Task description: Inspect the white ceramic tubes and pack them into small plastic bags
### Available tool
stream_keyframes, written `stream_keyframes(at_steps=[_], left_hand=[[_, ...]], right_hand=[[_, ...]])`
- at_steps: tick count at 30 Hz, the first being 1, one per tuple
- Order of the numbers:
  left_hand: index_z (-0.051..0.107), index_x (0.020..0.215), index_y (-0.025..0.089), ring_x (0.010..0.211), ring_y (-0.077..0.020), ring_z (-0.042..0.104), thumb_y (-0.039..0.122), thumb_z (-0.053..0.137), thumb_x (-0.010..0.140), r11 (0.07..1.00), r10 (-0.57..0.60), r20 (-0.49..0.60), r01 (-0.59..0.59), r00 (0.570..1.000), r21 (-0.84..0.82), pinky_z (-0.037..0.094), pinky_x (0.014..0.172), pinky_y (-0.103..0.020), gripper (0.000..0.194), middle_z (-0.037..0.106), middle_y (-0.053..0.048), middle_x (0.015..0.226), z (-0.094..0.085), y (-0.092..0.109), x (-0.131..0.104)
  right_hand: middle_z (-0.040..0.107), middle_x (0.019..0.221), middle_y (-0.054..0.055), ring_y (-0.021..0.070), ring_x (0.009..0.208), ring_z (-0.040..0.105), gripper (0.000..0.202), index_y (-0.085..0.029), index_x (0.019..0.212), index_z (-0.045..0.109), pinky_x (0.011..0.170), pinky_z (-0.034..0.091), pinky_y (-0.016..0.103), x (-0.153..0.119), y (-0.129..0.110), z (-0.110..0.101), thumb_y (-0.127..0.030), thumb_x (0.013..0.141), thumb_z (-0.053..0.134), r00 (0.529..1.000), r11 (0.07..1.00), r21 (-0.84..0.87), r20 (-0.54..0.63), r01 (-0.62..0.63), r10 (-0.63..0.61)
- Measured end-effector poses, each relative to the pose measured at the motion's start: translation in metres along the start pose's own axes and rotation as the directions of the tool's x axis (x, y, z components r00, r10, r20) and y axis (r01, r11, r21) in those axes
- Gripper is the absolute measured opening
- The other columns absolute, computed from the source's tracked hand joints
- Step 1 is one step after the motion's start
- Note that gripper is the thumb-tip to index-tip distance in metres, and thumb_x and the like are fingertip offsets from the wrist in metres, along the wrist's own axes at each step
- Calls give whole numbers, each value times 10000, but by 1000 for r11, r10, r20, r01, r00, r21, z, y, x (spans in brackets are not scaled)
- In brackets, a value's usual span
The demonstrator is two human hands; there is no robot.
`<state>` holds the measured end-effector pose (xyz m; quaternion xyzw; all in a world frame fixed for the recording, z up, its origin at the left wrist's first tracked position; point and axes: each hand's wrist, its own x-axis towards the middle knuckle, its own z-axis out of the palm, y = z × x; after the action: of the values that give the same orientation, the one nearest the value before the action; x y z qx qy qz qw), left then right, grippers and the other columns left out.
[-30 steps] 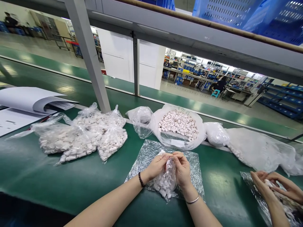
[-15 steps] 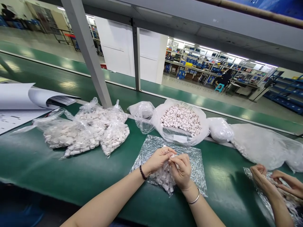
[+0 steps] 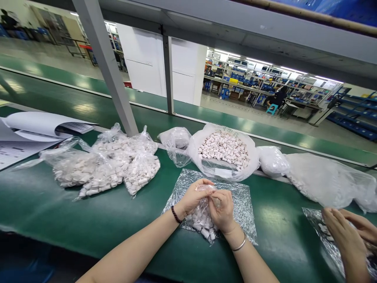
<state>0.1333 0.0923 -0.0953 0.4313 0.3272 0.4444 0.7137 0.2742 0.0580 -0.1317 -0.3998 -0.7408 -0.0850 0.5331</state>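
My left hand (image 3: pixel 194 198) and my right hand (image 3: pixel 222 209) meet over a clear plastic bag (image 3: pixel 203 226) filled with white tube-shaped fittings. The fingers of both hands are pinched together on the gathered top of this bag. Its lower part rests on a crinkled, shiny plastic sheet (image 3: pixel 241 200) spread over the green table. Behind the sheet lies a large open bag (image 3: pixel 225 151) of the same fittings, with a small white label on its front. My fingers partly hide the bag's neck.
Several filled clear bags (image 3: pixel 103 165) lie to the left beside papers (image 3: pixel 32 124). A white bag (image 3: pixel 272 161) and a long plastic bag (image 3: pixel 321 179) lie at right. A co-worker's hands (image 3: pixel 347 232) work over another shiny sheet. A metal post (image 3: pixel 107 70) rises from the table.
My hands have shifted slightly on the bag's gathered top, my fingers closing nearer together. The co-worker's hands have moved. At the left, the raised paper sheets have dropped lower.
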Motion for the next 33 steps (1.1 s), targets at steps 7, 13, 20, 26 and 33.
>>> stream_keyframes(at_steps=[7,13,20,26,33], left_hand=[[595,918,148,751,-106,576,332,840,628,1000,13,101,-10,995,-27,449,726,-245,422,614,8,830,-1,-3,-1],[600,912,158,861,-154,602,264,782,656,997,35,107,-42,994,62,469,819,-301,331,607,-15,926,-1,-3,-2],[640,906,168,912,-183,598,184,657,689,890,206,35,-203,978,407,471,848,-311,218,640,-32,931,-4,5,0],[649,855,163,846,-177,617,189,640,705,823,314,63,-304,947,479,494,806,-312,153,663,-43,864,-9,-2,6],[590,771,192,777,-143,589,50,483,732,524,591,187,-550,785,650,482,715,-271,181,608,-18,788,-9,-10,1]], right_hand=[[556,1050,75,205,985,570,337,-223,1175,471,844,509,400,-6,4,6,-152,849,524,965,957,132,-2,-258,261],[594,1069,72,197,988,589,304,-218,1160,517,869,496,378,-17,10,10,-193,857,514,871,813,317,118,-488,476],[563,945,26,172,885,569,164,-227,1012,521,823,478,353,-13,7,10,-268,855,545,736,574,513,190,-638,649],[546,913,20,167,844,555,180,-223,1004,519,781,474,333,-11,3,7,-270,839,571,775,618,523,143,-587,615],[571,921,28,160,839,578,232,-230,1046,533,749,494,304,-15,-2,6,-235,823,596,850,695,516,139,-501,509]])
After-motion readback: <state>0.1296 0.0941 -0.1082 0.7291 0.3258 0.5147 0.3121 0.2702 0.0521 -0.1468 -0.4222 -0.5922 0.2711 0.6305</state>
